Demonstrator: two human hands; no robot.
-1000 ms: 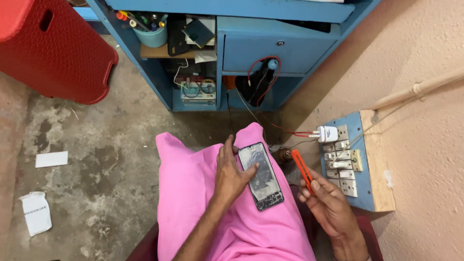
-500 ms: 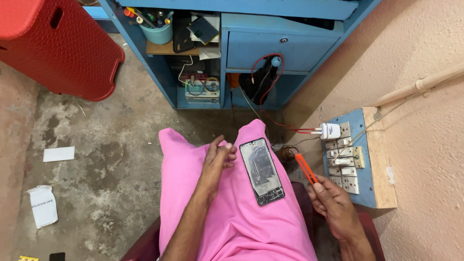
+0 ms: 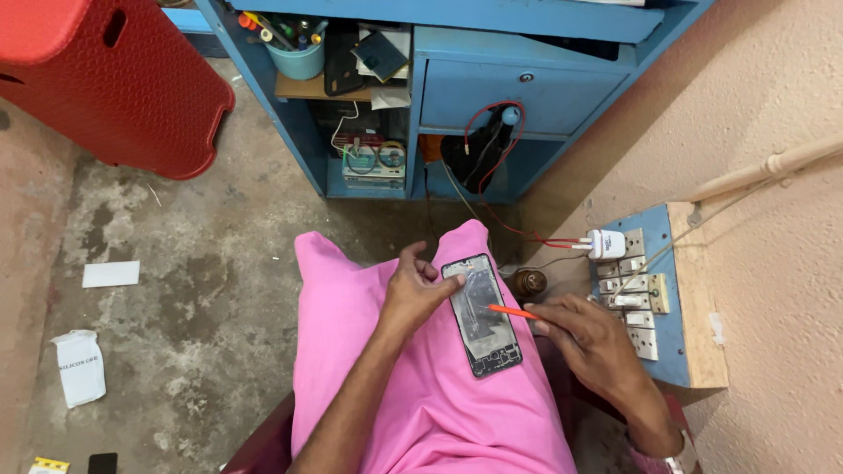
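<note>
A black phone with its back cover off (image 3: 482,316) lies on my lap, on pink cloth (image 3: 421,386). My left hand (image 3: 414,288) rests at the phone's left edge, fingers curled against it near the top corner. My right hand (image 3: 587,338) pinches a thin orange tool (image 3: 512,311) whose tip lies over the middle of the phone's exposed back.
A blue cabinet (image 3: 457,88) with a drawer, a cup of pens (image 3: 297,54) and cables stands ahead. A blue switchboard (image 3: 648,290) with a white plug (image 3: 606,243) is on the right wall. A red plastic chair (image 3: 114,79) is at upper left. Paper scraps (image 3: 79,367) lie on the concrete floor.
My left hand moved off my lap back to the phone's left edge. My right hand brought the orange tool from beside the phone onto its back.
</note>
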